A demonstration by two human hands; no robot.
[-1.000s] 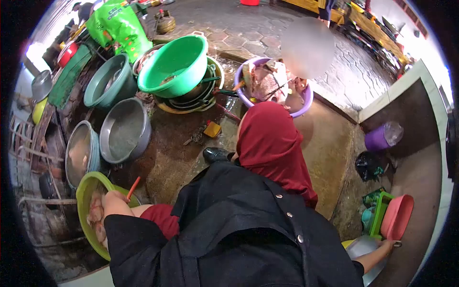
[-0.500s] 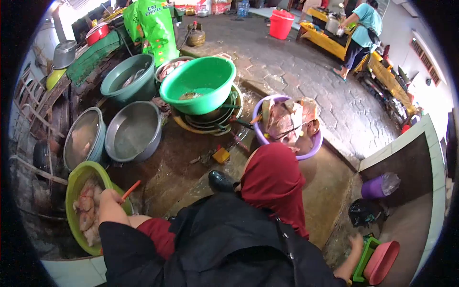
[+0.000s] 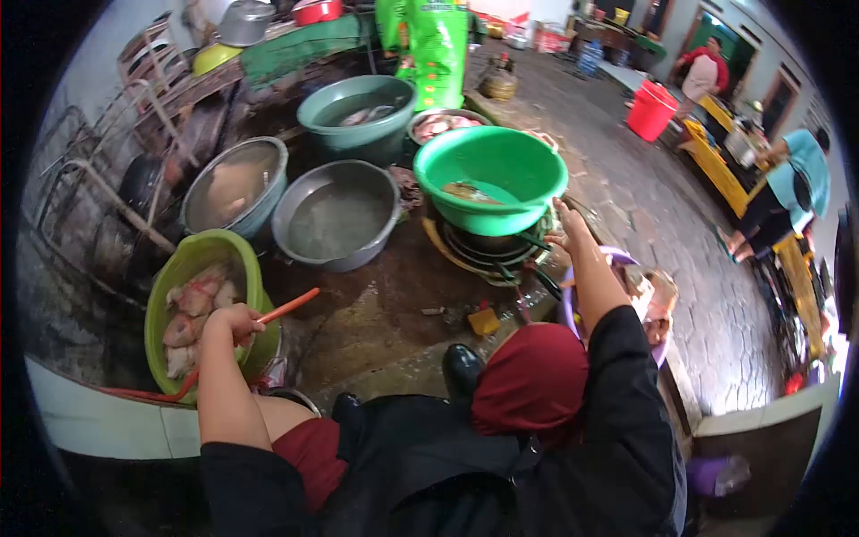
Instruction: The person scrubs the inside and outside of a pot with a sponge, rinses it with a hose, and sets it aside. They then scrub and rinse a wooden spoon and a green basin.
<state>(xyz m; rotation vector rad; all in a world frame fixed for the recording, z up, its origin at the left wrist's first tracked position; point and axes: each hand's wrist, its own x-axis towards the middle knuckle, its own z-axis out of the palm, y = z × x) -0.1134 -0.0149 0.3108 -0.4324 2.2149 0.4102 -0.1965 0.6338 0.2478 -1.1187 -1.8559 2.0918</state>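
Observation:
My left hand [image 3: 233, 326] is closed round an orange hose [image 3: 291, 305], whose free end points up and to the right. It is over the near rim of a yellow-green basin [image 3: 258, 288] that contains pale raw meat [image 3: 190, 328]. My right hand [image 3: 565, 227] reaches forward with its fingers apart, the fingertips right at the right rim of a bright green basin [image 3: 447, 210]. A little brownish piece [image 3: 469, 192] lies inside that basin, which rests on a stack of dark pans [image 3: 483, 246].
Left of centre stand a grey water basin [image 3: 295, 234], a blue-grey one [image 3: 279, 183] and a teal one [image 3: 349, 137]. A purple basin [image 3: 567, 309] of raw meat is beyond my right forearm. A yellow sponge [image 3: 484, 321] lies on the wet floor. Two people are at the back right.
My right hand has swung from the green and pink containers at lower right to the green basin's rim. The view has turned right; my left hand still holds the hose.

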